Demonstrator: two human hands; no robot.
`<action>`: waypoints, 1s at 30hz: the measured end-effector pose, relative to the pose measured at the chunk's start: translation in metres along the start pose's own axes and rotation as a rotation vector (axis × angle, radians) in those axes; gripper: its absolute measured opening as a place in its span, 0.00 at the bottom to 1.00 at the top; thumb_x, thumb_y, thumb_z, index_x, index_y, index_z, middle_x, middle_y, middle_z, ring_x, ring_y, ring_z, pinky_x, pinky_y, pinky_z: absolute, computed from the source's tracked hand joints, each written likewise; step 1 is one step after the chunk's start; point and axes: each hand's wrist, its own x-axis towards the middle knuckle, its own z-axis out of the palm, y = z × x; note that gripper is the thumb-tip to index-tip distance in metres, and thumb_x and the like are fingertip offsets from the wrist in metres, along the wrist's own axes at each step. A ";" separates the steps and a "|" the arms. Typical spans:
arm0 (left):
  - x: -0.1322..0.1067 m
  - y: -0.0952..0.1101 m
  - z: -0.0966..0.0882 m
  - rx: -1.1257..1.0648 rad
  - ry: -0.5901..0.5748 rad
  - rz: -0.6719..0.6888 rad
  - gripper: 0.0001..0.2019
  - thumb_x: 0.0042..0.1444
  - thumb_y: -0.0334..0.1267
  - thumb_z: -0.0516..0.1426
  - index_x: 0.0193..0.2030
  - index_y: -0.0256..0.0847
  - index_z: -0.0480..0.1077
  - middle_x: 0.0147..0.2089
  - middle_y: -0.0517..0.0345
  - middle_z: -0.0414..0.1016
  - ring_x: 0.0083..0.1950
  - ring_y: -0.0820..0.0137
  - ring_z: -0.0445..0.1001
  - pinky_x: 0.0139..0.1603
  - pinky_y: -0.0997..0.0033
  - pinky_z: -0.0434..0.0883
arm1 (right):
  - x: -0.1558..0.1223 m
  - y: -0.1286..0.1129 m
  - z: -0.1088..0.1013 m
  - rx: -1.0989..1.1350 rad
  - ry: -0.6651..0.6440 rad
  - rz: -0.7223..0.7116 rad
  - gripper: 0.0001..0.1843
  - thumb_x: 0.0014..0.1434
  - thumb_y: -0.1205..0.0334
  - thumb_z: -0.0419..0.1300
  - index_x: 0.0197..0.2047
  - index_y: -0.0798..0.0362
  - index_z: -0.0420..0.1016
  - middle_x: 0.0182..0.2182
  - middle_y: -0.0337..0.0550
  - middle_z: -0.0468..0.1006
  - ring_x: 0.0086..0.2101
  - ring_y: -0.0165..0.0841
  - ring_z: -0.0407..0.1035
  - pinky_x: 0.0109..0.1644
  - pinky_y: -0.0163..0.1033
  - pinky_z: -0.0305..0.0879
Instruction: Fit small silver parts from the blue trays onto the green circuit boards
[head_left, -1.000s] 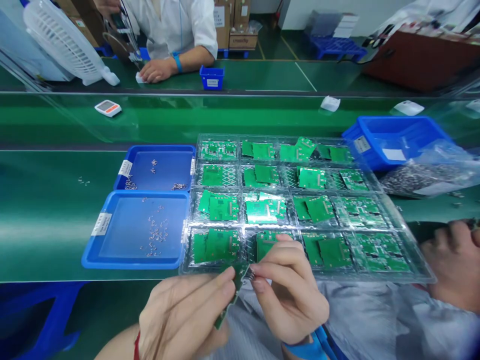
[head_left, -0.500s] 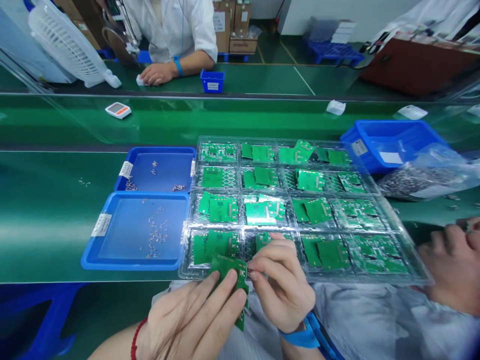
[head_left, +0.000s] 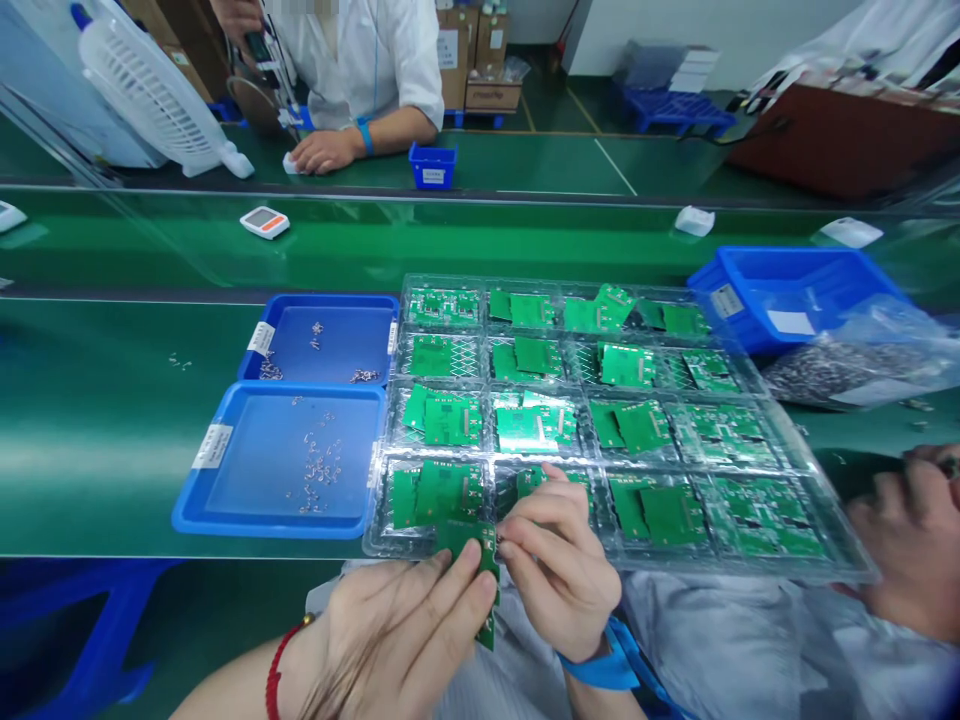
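A green circuit board (head_left: 487, 622) is gripped in my left hand (head_left: 405, 625), which covers much of it. At the board's right edge, my right hand (head_left: 559, 565) pinches a tiny dark part, too small to name. A clear compartment tray (head_left: 836, 535) lies just beyond both hands, its cells holding green circuit boards (head_left: 448, 492). To its left sit two blue trays: the near tray (head_left: 240, 500) has small metal pieces (head_left: 319, 475) scattered in it, and the far tray (head_left: 341, 335) has small piles of metal pieces (head_left: 365, 376).
A blue bin (head_left: 795, 262) and a plastic bag of small metal parts (head_left: 832, 365) stand at the right. Another person's hand (head_left: 911, 520) is at the right edge. Across the bench a co-worker's hand (head_left: 328, 152) rests near a small blue box (head_left: 433, 167).
The view has shifted slightly, so the bench things appear a little further right. The board in my left hand has tilted; my right fingers stay pinched at its edge.
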 end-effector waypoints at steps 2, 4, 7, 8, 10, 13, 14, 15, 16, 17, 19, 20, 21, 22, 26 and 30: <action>0.000 -0.001 0.003 -0.080 0.074 -0.079 0.12 0.66 0.32 0.51 0.50 0.33 0.72 0.45 0.51 0.83 0.46 0.71 0.82 0.45 0.76 0.78 | -0.002 0.001 0.001 0.032 0.002 0.014 0.11 0.57 0.76 0.59 0.38 0.50 0.76 0.29 0.37 0.73 0.35 0.32 0.67 0.59 0.53 0.60; 0.002 -0.001 0.006 -0.182 0.177 -0.169 0.11 0.62 0.29 0.52 0.48 0.33 0.72 0.42 0.51 0.84 0.43 0.72 0.83 0.44 0.79 0.78 | -0.005 0.003 0.002 0.079 0.025 0.059 0.09 0.60 0.70 0.59 0.42 0.50 0.76 0.32 0.39 0.73 0.37 0.33 0.67 0.58 0.53 0.61; 0.005 0.003 0.010 -0.316 0.312 -0.347 0.13 0.60 0.26 0.52 0.50 0.35 0.71 0.38 0.54 0.84 0.38 0.73 0.83 0.42 0.82 0.78 | -0.007 0.007 0.003 0.128 -0.069 0.117 0.14 0.63 0.60 0.58 0.51 0.51 0.75 0.40 0.45 0.73 0.44 0.38 0.68 0.57 0.54 0.63; 0.006 0.005 0.011 -0.353 0.355 -0.409 0.14 0.61 0.26 0.52 0.52 0.37 0.70 0.37 0.55 0.84 0.36 0.73 0.83 0.40 0.82 0.78 | -0.007 0.008 0.002 0.136 -0.133 0.111 0.13 0.63 0.60 0.58 0.49 0.51 0.75 0.40 0.46 0.74 0.44 0.39 0.69 0.57 0.55 0.62; 0.007 0.007 0.014 -0.437 0.403 -0.512 0.13 0.64 0.30 0.53 0.53 0.40 0.71 0.36 0.58 0.84 0.32 0.74 0.82 0.37 0.82 0.78 | -0.007 0.009 0.001 0.177 -0.238 0.067 0.04 0.61 0.64 0.59 0.41 0.51 0.74 0.35 0.42 0.75 0.40 0.37 0.70 0.59 0.57 0.60; 0.000 0.001 0.014 -0.528 0.394 -0.535 0.14 0.67 0.44 0.53 0.53 0.41 0.72 0.38 0.55 0.84 0.32 0.73 0.83 0.35 0.80 0.78 | -0.004 0.007 -0.003 0.276 -0.274 0.041 0.06 0.60 0.68 0.59 0.31 0.51 0.68 0.28 0.37 0.72 0.33 0.33 0.69 0.57 0.55 0.63; -0.005 -0.006 0.012 -0.520 0.382 -0.530 0.16 0.67 0.47 0.53 0.54 0.41 0.71 0.37 0.56 0.84 0.32 0.72 0.83 0.35 0.79 0.78 | -0.003 0.007 -0.004 0.292 -0.274 0.039 0.07 0.60 0.68 0.59 0.30 0.51 0.67 0.27 0.36 0.71 0.32 0.32 0.68 0.56 0.54 0.64; -0.013 -0.016 0.009 -0.474 0.371 -0.536 0.17 0.66 0.48 0.53 0.53 0.41 0.72 0.36 0.56 0.84 0.33 0.71 0.83 0.36 0.77 0.78 | -0.002 0.007 -0.005 0.296 -0.268 0.035 0.08 0.60 0.69 0.59 0.30 0.51 0.66 0.27 0.36 0.70 0.31 0.32 0.68 0.54 0.53 0.66; -0.022 -0.027 0.005 -0.404 0.343 -0.566 0.14 0.66 0.46 0.54 0.52 0.42 0.73 0.34 0.58 0.84 0.33 0.71 0.83 0.36 0.76 0.78 | -0.002 0.007 -0.006 0.289 -0.253 0.031 0.08 0.60 0.70 0.59 0.30 0.51 0.66 0.26 0.36 0.70 0.31 0.32 0.67 0.52 0.52 0.67; -0.032 -0.041 0.001 -0.304 0.300 -0.613 0.10 0.65 0.41 0.55 0.48 0.43 0.74 0.32 0.61 0.83 0.32 0.72 0.82 0.37 0.75 0.78 | -0.002 0.008 -0.007 0.275 -0.233 0.031 0.08 0.59 0.70 0.59 0.29 0.51 0.66 0.26 0.37 0.70 0.30 0.32 0.67 0.50 0.51 0.68; -0.054 -0.070 -0.006 -0.010 0.133 -0.793 0.08 0.63 0.40 0.57 0.43 0.42 0.77 0.37 0.57 0.83 0.34 0.69 0.82 0.38 0.72 0.77 | -0.002 0.010 -0.008 0.246 -0.191 0.038 0.09 0.59 0.72 0.58 0.29 0.51 0.66 0.25 0.37 0.69 0.30 0.32 0.67 0.47 0.50 0.70; -0.065 -0.085 -0.008 0.081 -0.027 -0.882 0.11 0.65 0.42 0.55 0.47 0.43 0.76 0.41 0.56 0.83 0.38 0.67 0.82 0.39 0.70 0.76 | -0.002 0.011 -0.008 0.237 -0.177 0.044 0.10 0.58 0.72 0.58 0.28 0.51 0.66 0.25 0.37 0.69 0.30 0.33 0.67 0.47 0.50 0.70; -0.075 -0.098 -0.008 0.100 -0.094 -0.907 0.13 0.65 0.43 0.54 0.47 0.41 0.77 0.43 0.53 0.83 0.40 0.64 0.81 0.39 0.68 0.76 | -0.002 0.011 -0.009 0.231 -0.170 0.046 0.10 0.58 0.73 0.58 0.28 0.51 0.66 0.25 0.38 0.70 0.31 0.33 0.68 0.46 0.49 0.70; -0.084 -0.109 -0.008 0.112 -0.140 -0.920 0.14 0.65 0.43 0.53 0.47 0.41 0.77 0.44 0.52 0.82 0.41 0.63 0.81 0.40 0.67 0.76 | -0.002 0.012 -0.009 0.228 -0.168 0.046 0.10 0.58 0.73 0.59 0.28 0.51 0.67 0.25 0.38 0.70 0.31 0.34 0.68 0.46 0.49 0.70; -0.101 -0.136 0.002 0.106 -0.246 -0.900 0.17 0.66 0.44 0.50 0.49 0.42 0.78 0.47 0.52 0.80 0.45 0.63 0.79 0.44 0.68 0.74 | -0.002 0.012 -0.009 0.219 -0.169 0.024 0.10 0.57 0.73 0.59 0.28 0.51 0.67 0.25 0.38 0.70 0.32 0.34 0.69 0.44 0.47 0.71; -0.102 -0.143 0.006 0.104 -0.296 -0.846 0.18 0.67 0.47 0.49 0.48 0.44 0.79 0.48 0.53 0.80 0.45 0.64 0.79 0.43 0.69 0.73 | -0.003 0.012 -0.008 0.220 -0.166 0.028 0.09 0.57 0.73 0.60 0.28 0.51 0.67 0.26 0.39 0.70 0.33 0.34 0.69 0.44 0.46 0.71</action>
